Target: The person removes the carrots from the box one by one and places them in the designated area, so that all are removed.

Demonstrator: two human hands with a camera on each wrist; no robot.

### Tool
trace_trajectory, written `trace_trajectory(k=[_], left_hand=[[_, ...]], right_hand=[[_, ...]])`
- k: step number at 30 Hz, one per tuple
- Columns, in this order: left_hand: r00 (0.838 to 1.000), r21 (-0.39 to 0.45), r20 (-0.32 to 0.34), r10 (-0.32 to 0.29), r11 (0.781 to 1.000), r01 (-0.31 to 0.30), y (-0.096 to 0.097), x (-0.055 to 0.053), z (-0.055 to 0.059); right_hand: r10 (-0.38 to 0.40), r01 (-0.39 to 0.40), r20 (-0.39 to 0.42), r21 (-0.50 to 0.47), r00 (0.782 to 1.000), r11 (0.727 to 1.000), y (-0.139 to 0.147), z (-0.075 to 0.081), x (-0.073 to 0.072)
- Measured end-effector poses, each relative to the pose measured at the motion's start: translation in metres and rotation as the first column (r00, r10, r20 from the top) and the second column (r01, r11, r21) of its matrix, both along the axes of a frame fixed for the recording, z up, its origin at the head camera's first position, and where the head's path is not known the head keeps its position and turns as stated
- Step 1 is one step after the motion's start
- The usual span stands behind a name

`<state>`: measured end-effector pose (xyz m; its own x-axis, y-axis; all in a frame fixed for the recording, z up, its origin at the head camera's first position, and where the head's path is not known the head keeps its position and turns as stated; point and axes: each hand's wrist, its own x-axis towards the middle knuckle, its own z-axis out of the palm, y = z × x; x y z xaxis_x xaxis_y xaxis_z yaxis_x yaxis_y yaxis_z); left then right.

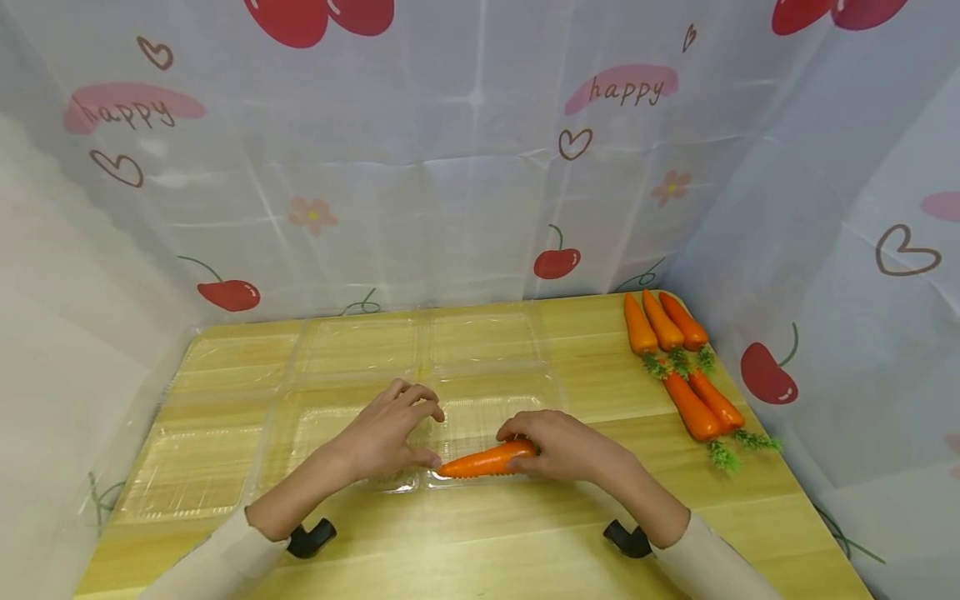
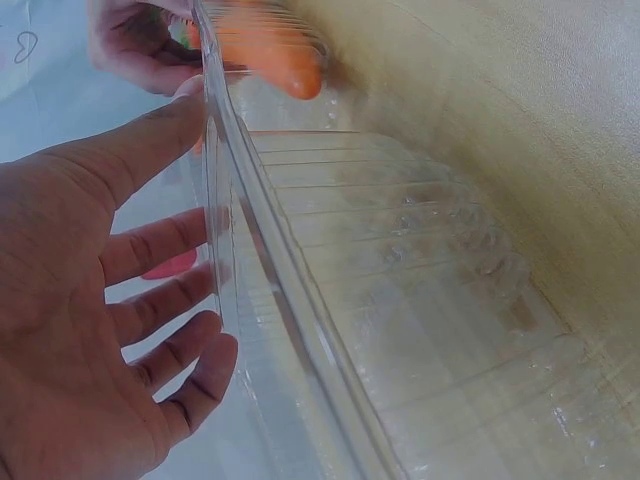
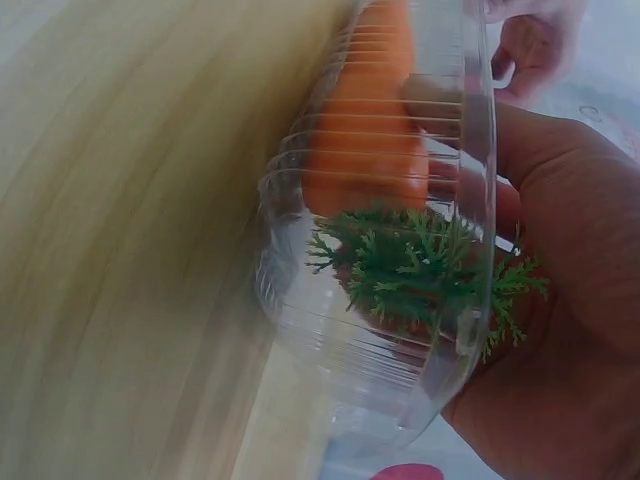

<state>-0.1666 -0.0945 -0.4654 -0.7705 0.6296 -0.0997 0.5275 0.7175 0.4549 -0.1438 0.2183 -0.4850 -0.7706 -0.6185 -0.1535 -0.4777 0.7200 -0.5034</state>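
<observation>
An orange carrot (image 1: 476, 462) with feathery green leaves (image 3: 400, 255) lies low inside a clear plastic box (image 1: 468, 410), along its near side. My right hand (image 1: 561, 446) grips the carrot's leafy end, thumb and fingers curled over it. Its tip points left, towards my left hand (image 1: 390, 429). The left fingers are spread and loosely bent, holding nothing. In the left wrist view, the left thumb and fingers are right by the upright wall of a clear box (image 2: 300, 320); whether they touch it I cannot tell.
More clear plastic boxes (image 1: 202, 429) stretch left and back across the wooden table (image 1: 480, 542). Several carrots (image 1: 693, 408) lie in two rows near the right edge. A printed curtain (image 1: 465, 192) hangs behind the table and along its right side.
</observation>
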Motion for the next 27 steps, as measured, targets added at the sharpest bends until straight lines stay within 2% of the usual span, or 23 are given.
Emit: trace_trajectory(k=[5,15,22,27], left_hand=[[1.0,-0.002,-0.006,0.001,1.0,-0.001,0.0,-0.0001,-0.0004],[1.0,-0.001,0.003,0.008,1.0,-0.008,-0.0002,0.0,-0.0006],[1.0,0.003,-0.005,0.006,1.0,-0.006,-0.0005,-0.0006,-0.0033],[1.0,0.002,-0.009,0.003,1.0,-0.002,-0.0002,-0.001,-0.0042]], right_hand=[[0.003,-0.003,0.032,0.007,0.999,1.0,-0.0013,-0.0014,-0.0028],[0.003,-0.004,0.031,0.015,1.0,1.0,-0.0016,-0.0042,-0.0043],[-0.01,0.01,-0.011,-0.002,1.0,1.0,0.0002,-0.005,-0.0021],[-0.04,0.039,-0.05,-0.022,0.998,0.999,0.0028,-0.0001,0.0024]])
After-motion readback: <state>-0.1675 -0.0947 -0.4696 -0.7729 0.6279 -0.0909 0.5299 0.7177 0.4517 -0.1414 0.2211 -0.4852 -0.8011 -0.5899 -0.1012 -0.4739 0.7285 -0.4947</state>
